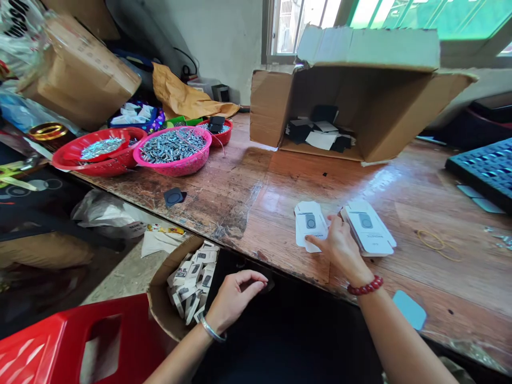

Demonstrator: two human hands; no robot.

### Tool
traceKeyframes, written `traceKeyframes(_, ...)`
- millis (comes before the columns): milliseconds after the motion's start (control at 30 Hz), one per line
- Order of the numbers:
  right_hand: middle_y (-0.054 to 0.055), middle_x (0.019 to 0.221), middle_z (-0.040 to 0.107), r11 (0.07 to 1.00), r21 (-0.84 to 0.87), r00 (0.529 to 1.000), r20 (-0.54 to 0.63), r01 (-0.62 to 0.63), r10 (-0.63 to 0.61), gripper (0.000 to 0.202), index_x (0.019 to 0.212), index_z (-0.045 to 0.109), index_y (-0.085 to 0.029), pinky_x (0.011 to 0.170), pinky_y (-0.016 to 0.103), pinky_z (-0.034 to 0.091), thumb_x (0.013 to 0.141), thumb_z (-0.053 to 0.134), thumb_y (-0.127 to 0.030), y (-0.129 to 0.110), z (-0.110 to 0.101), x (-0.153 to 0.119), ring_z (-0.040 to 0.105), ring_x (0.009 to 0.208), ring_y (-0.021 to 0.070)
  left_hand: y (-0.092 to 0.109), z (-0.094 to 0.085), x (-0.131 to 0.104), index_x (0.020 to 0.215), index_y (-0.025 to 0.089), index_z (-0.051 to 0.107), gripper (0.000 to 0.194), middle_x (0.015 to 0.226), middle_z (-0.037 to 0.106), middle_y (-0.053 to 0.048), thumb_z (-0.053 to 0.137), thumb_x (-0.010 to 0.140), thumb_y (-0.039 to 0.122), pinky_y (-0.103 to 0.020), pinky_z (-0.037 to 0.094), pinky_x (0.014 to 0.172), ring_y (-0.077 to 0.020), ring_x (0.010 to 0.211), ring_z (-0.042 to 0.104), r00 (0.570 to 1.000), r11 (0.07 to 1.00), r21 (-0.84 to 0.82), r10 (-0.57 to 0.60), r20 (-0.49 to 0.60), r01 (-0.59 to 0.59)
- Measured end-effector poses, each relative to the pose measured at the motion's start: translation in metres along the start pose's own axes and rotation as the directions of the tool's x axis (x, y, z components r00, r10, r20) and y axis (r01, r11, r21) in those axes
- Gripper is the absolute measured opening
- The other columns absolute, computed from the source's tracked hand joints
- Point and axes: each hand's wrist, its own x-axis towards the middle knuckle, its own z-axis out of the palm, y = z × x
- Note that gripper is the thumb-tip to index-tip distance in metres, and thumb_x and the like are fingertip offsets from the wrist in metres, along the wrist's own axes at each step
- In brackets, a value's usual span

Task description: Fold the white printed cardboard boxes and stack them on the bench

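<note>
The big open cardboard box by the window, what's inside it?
Inside the open box are loose white cards and black squares, some overlapping. The lower ones are partly covered, and the back is dark, so I can't tell what else might be there.

Reads "MAGNETIC" on the top of the white card stack (pixel 370 226), right of centre. Begins "MAG" on the flat white card (pixel 310 221) just left of it. Shows bold black lettering, unclear, on the plastic bag (pixel 18 26), upper left corner; faint, illegible print on the tilted cardboard box (pixel 80 74) beside it.
</note>
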Motion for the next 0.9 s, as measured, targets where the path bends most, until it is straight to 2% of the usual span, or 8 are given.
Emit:
traceKeyframes(200, 0.014, 0.092, 0.067, 0.986, 0.161, 0.996, -0.075, -0.042, 0.055, 0.035, 0.104, 0.059, -0.013, 0.073, 0.042, 0.049, 0.079, 0.058, -0.038, -0.005, -0.020, 0.002, 0.063, 0.084, 0.0301, 0.012, 0.019, 0.003, 0.084, 0.012, 0.077, 0.035, 0.083, 0.077, -0.011, 0.069, 0.080, 0.046, -0.033, 0.053, 0.079, -0.0232, 0.081, 0.070, 0.998, 0.980, -0.197, 0.000, 0.058, 0.011)
traceKeyframes(300, 0.007, 0.078, 0.069, 0.909, 0.410, 0.997, 0.051, -0.078, 0.063, 0.031, 0.094, 0.063, -0.017, 0.058, 0.032, 0.050, 0.085, 0.056, -0.046, -0.016, -0.031, -0.023, 0.063, 0.067, 0.0221, 0.013, 0.018, 0.004, 0.097, 0.013, 0.076, 0.049, 0.091, 0.077, -0.013, 0.070, 0.077, 0.058, -0.039, 0.053, 0.088, -0.0256, 0.088, 0.071, 0.996, 0.917, -0.395, -0.012, 0.087, 0.046)
traceKeyframes(467, 0.002, 0.072, 0.071, 0.273, 0.778, 0.808, 0.590, -0.565, -0.008, 0.034, 0.085, 0.064, -0.020, 0.055, 0.027, 0.053, 0.072, 0.077, -0.048, -0.045, -0.021, -0.088, 0.065, 0.059, 0.0164, 0.019, 0.022, 0.002, 0.126, 0.019, 0.065, 0.075, 0.130, 0.065, -0.014, 0.062, 0.073, 0.072, -0.046, 0.039, 0.109, -0.0321, 0.125, 0.055, 0.958, 0.689, -0.722, 0.159, 0.239, 0.066)
traceKeyframes(567, 0.002, 0.075, 0.071, 0.134, 0.739, 0.736, 0.673, -0.661, -0.078, 0.036, 0.087, 0.065, -0.020, 0.058, 0.028, 0.054, 0.073, 0.077, -0.050, -0.055, -0.002, -0.114, 0.065, 0.060, 0.0156, 0.022, 0.027, 0.000, 0.120, 0.017, 0.069, 0.071, 0.125, 0.067, -0.015, 0.059, 0.076, 0.072, -0.048, 0.043, 0.105, -0.0347, 0.121, 0.057, 0.926, 0.635, -0.748, 0.134, 0.352, 0.192)
traceKeyframes(667, 0.001, 0.067, 0.065, 0.358, 0.721, 0.737, 0.665, -0.594, -0.116, 0.041, 0.086, 0.065, -0.018, 0.044, 0.025, 0.047, 0.078, 0.068, -0.058, -0.051, 0.008, -0.122, 0.057, 0.050, 0.0140, 0.019, 0.027, -0.002, 0.117, 0.015, 0.069, 0.071, 0.118, 0.070, -0.016, 0.067, 0.072, 0.069, -0.049, 0.047, 0.098, -0.0365, 0.113, 0.062, 0.922, 0.638, -0.730, 0.081, 0.379, 0.244)
traceKeyframes(767, -0.001, 0.056, 0.054, 0.760, 0.618, 0.901, 0.422, -0.201, -0.104, 0.038, 0.068, 0.060, -0.019, 0.044, 0.026, 0.043, 0.077, 0.071, -0.055, -0.044, 0.002, -0.118, 0.050, 0.049, 0.0142, 0.013, 0.022, -0.004, 0.119, 0.014, 0.067, 0.069, 0.113, 0.072, -0.018, 0.070, 0.072, 0.065, -0.048, 0.049, 0.095, -0.0348, 0.105, 0.066, 0.945, 0.661, -0.719, 0.043, 0.324, 0.216)
traceKeyframes(833, 0.002, 0.065, 0.058, 0.852, 0.516, 0.975, 0.128, 0.091, -0.182, 0.031, 0.068, 0.057, -0.021, 0.052, 0.028, 0.046, 0.078, 0.074, -0.044, -0.043, -0.007, -0.114, 0.052, 0.058, 0.0164, 0.010, 0.019, -0.006, 0.122, 0.015, 0.065, 0.068, 0.111, 0.072, -0.017, 0.070, 0.074, 0.063, -0.046, 0.050, 0.092, -0.0330, 0.101, 0.068, 0.943, 0.681, -0.700, 0.042, 0.331, 0.215)
traceKeyframes(900, 0.006, 0.085, 0.064, 0.816, 0.505, 0.951, -0.031, 0.282, -0.309, 0.017, 0.083, 0.059, -0.022, 0.055, 0.028, 0.047, 0.082, 0.071, -0.034, -0.046, -0.015, -0.109, 0.054, 0.066, 0.0176, 0.009, 0.018, -0.009, 0.123, 0.016, 0.064, 0.069, 0.107, 0.072, -0.016, 0.071, 0.073, 0.063, -0.045, 0.050, 0.089, -0.0311, 0.096, 0.069, 0.928, 0.703, -0.673, 0.052, 0.370, 0.229)
